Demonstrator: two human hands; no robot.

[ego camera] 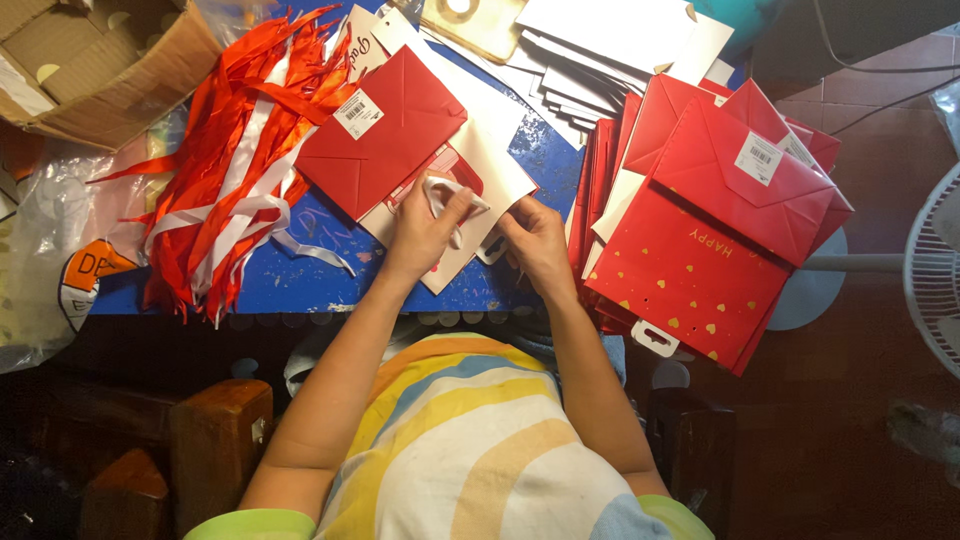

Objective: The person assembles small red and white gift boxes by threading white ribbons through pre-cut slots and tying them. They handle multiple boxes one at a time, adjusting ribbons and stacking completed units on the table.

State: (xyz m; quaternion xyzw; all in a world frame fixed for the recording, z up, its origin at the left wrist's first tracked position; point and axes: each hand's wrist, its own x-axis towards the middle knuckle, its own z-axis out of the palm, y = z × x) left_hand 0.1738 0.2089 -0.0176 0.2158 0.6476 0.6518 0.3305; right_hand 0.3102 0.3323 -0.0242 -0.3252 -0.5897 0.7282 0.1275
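Both hands sit at the near edge of the blue worktop (300, 285), over a flattened gift bag. From the head camera I see my left hand (425, 232) pinching a strip of white ribbon (447, 196), fingers curled around it, just above the flat white-and-red gift bag (478, 150) lying under both hands. My right hand (538, 240) rests on the lower corner of the same bag, fingers bent and pressed to the card; whether it grips anything small underneath I cannot tell. The bag's folded red base, with a small white label, points up and to the left.

Left of the bag lies a loose heap of red and white ribbons (245, 150), spilling toward the worktop's near edge. A brown cardboard box (110, 70) sits at the far left corner. On the right, a stack of red gift bags (715, 215) with gold dots leans off the worktop edge. Beyond my hands a pile of white flattened bags (610, 45) is spread. At the far right edge part of a white fan (940, 270) shows.
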